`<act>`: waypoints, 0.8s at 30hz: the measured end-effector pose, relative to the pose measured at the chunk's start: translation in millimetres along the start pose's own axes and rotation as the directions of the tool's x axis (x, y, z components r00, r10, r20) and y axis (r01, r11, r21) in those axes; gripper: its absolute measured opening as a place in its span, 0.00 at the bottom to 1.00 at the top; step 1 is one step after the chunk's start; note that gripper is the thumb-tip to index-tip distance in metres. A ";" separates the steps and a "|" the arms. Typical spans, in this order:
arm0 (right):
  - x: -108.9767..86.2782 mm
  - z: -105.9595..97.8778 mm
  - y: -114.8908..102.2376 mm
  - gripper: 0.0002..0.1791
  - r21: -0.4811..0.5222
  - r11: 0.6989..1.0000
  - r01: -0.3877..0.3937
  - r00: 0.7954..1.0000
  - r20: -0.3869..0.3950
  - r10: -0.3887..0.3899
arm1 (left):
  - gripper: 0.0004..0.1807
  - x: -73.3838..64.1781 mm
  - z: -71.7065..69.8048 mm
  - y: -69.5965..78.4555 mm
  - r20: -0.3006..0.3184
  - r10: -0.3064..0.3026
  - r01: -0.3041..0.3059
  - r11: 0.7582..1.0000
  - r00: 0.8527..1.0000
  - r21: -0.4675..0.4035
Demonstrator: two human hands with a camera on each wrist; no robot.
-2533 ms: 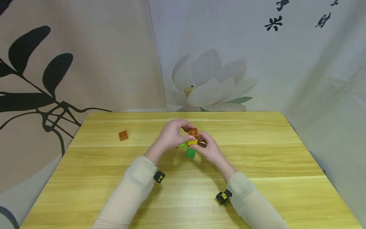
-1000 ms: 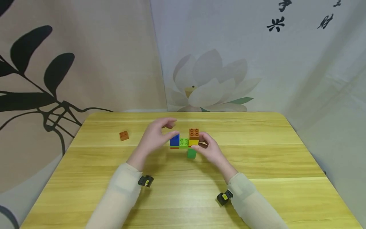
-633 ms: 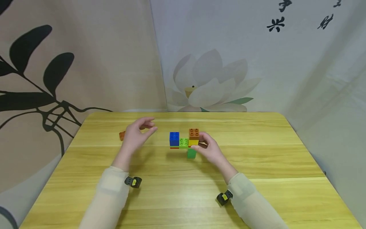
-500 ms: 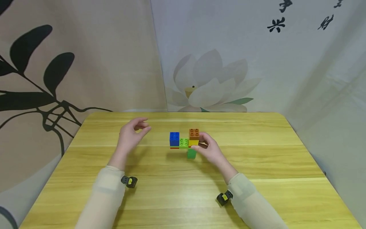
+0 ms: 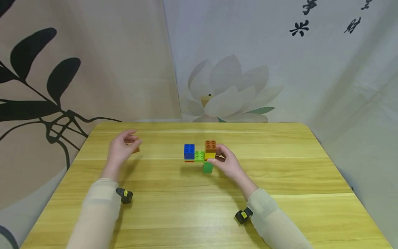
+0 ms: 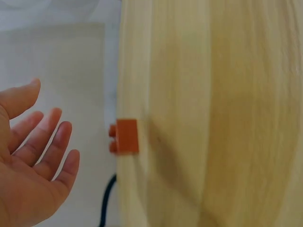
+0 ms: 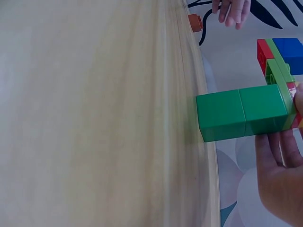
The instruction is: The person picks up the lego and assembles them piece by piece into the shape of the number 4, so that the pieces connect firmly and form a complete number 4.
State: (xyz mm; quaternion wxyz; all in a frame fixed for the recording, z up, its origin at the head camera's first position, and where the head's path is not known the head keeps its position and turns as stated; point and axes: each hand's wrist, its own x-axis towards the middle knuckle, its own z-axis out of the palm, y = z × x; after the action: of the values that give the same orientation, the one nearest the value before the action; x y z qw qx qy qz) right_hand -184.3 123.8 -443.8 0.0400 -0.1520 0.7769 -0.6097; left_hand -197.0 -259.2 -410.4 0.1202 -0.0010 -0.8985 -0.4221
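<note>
My right hand grips a toy brick assembly by its right side, thumb in front. Its parts are a blue brick at the left, a lime green piece, and an orange-brown brick over a yellow brick. Below them is a column of two green bricks, with a red piece under the lime one. I cannot tell whether the column touches the table. My left hand, fingers apart and holding nothing, hovers by a loose orange-brown brick, partly hidden in the head view.
The wooden table extends around both hands, its far edge just beyond the loose brick. Behind it hangs a printed cloth backdrop with leaves and a lotus. A small black camera is strapped at each wrist.
My left hand has let go of the orange-brown brick atop the assembly and moved left to the loose brick. My right hand keeps its grip in nearly the same place.
</note>
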 end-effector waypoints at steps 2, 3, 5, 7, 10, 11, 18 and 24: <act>0.0 -0.7 0.7 0.24 0.001 1.000 0.001 1.000 -0.001 -0.001 | 0.29 -1.0 -2.9 -4.5 -0.007 -0.020 0.020 1.000 1.000 -0.013; 0.0 -1.0 1.1 0.24 -0.001 1.000 0.001 1.000 -0.001 -0.001 | 0.29 -1.5 -4.0 -6.9 -0.009 -0.030 0.030 0.999 0.999 -0.024; -0.2 -1.3 1.6 0.24 -0.005 1.000 0.003 1.000 -0.001 -0.003 | 0.30 -2.4 -5.6 -11.7 -0.013 -0.048 0.047 0.998 0.999 -0.039; -0.4 -1.4 1.7 0.24 -0.007 1.000 0.007 1.000 0.000 -0.007 | 0.31 -3.3 -6.4 -17.0 -0.015 -0.067 0.066 0.997 0.998 -0.050; -0.4 -1.5 1.7 0.24 -0.010 1.000 0.009 1.000 0.002 -0.009 | 0.31 -4.2 -6.8 -24.6 -0.009 -0.082 0.082 0.995 0.997 -0.064; -0.3 -1.5 1.7 0.24 -0.009 1.000 0.006 1.000 0.003 -0.006 | 0.31 -4.4 -6.7 -27.2 -0.003 -0.087 0.087 0.994 0.996 -0.066; -0.1 -1.8 3.6 0.24 -0.020 1.000 0.002 1.000 0.004 -0.002 | 0.34 -3.2 -2.3 -45.5 0.050 -0.115 0.119 0.989 0.992 -0.084; 0.1 -2.5 4.4 0.23 -0.022 1.000 0.000 1.000 0.005 0.000 | 0.38 -3.1 1.9 -55.7 0.080 -0.116 0.125 0.986 0.990 -0.109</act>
State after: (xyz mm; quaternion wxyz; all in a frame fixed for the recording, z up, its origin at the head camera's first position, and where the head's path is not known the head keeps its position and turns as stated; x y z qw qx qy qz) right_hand -185.8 127.0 -447.4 0.0402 -0.1540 0.7833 -0.6009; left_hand -200.1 -293.4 -454.5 0.0612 0.0310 -0.8753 -0.4787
